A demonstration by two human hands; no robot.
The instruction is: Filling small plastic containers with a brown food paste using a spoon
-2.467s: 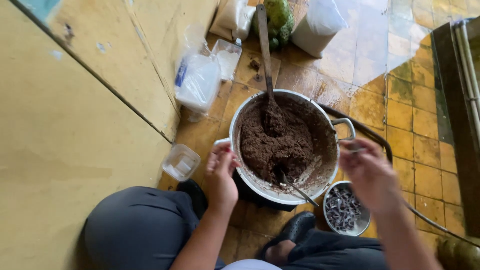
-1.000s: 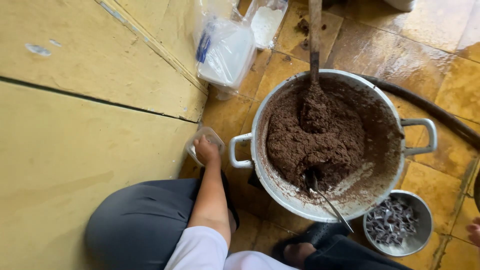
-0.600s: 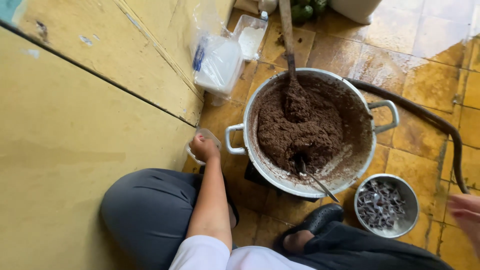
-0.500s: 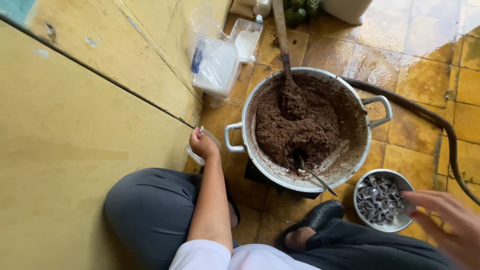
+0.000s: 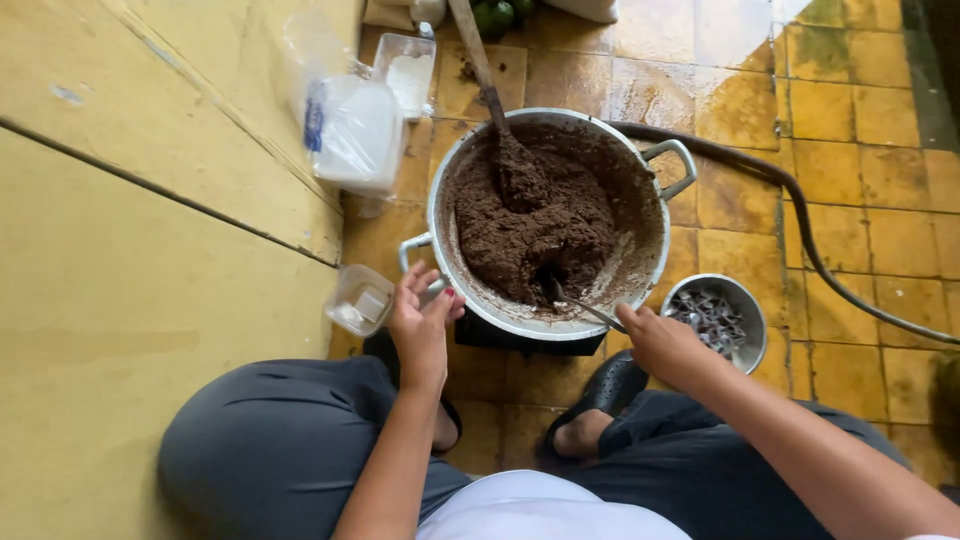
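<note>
Everything is placed against the big metal pot (image 5: 640, 250), which sits on a dark stand on the yellow tiled floor (image 5: 850, 130) and is filled with a thick, lumpy brown mixture (image 5: 535, 230).

Far left of the pot runs a yellow painted wall (image 5: 130, 230). Between that wall and the pot, up and to the pot's left, a clear plastic bag (image 5: 350, 125) lies on the floor, with a clear square container (image 5: 408, 68) just beyond it. Lower down, just beside the pot's left handle (image 5: 412, 246), stands a small clear plastic cup (image 5: 358, 299).

The left hand (image 5: 422, 322) is at the pot's lower left rim, fingers loosely curled and touching the rim close to that handle; whether it truly grips anything cannot be told.

Inside the pot, a long wooden paddle (image 5: 490, 95) stands stuck in the mixture, its handle leaning out over the far rim. At the near side a metal spoon (image 5: 580, 300) lies with its bowl in the mixture and its handle crossing the near rim.

The right hand (image 5: 665, 345) is at the pot's lower right, closed around the end of the spoon's handle.

Just right of the pot, beside that hand, is a small metal bowl (image 5: 750, 325) holding dark pieces. A dark hose (image 5: 800, 220) curves across the tiles from behind the pot's right handle toward the right edge
</note>
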